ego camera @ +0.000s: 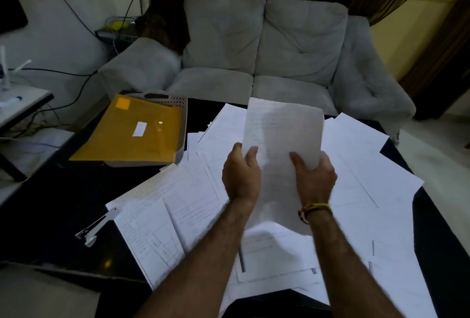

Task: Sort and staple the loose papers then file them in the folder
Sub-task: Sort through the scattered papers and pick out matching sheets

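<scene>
Both hands hold up a white sheaf of paper [281, 137] above the table. My left hand [241, 174] grips its left edge and my right hand [314, 176] grips its right edge, thumbs on the front. Beneath them, several loose white papers [356, 165] lie spread over the black table [63, 216], some printed with tables and text. A yellow folder [132, 132] rests on a grey tray at the left back. A silver stapler [95, 227] lies on the table left of the papers.
The grey perforated tray [175, 100] under the folder sits at the table's back left. A grey two-seat sofa [259, 45] stands just behind the table. A low side table [23, 104] and cables are at the left.
</scene>
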`<act>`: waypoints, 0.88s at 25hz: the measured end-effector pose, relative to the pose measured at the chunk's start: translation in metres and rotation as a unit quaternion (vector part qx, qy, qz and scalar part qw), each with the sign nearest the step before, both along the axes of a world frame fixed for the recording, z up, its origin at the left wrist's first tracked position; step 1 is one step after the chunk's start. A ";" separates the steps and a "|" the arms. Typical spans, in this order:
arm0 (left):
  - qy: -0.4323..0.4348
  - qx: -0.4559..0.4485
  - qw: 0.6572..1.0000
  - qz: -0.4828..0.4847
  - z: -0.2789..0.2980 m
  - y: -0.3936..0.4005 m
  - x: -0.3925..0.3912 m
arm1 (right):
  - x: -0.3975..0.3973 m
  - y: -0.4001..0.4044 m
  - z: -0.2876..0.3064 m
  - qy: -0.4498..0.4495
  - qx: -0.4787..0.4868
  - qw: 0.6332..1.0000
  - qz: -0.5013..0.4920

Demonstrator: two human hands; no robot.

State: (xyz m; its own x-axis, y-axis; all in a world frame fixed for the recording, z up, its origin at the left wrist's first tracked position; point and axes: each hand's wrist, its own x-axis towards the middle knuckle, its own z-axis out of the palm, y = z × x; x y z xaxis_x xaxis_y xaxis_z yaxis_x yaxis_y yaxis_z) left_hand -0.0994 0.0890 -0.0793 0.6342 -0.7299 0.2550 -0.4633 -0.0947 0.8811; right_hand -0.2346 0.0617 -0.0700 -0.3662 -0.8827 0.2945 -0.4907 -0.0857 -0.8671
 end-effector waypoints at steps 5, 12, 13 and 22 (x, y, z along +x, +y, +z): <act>0.083 0.261 0.956 -0.106 -0.070 0.012 0.034 | -0.027 -0.009 -0.064 0.082 0.257 0.962 -0.034; 0.095 0.328 0.928 -0.150 -0.097 0.025 0.094 | 0.060 -0.011 -0.080 0.207 0.140 0.963 0.101; 0.083 0.334 0.924 -0.168 -0.093 0.021 0.104 | 0.076 -0.014 -0.078 0.213 0.136 0.959 0.126; 0.023 0.278 0.924 -0.261 -0.104 -0.008 0.158 | 0.172 -0.089 -0.074 0.347 0.135 0.861 0.347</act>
State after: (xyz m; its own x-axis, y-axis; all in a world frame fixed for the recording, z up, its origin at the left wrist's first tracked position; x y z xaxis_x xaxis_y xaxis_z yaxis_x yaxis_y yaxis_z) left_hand 0.0585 0.0810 -0.1834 0.1587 -0.9499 -0.2694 -0.5367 -0.3120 0.7840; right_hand -0.0623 -0.0277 -0.1437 0.4583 -0.8886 -0.0212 -0.8108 -0.4082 -0.4195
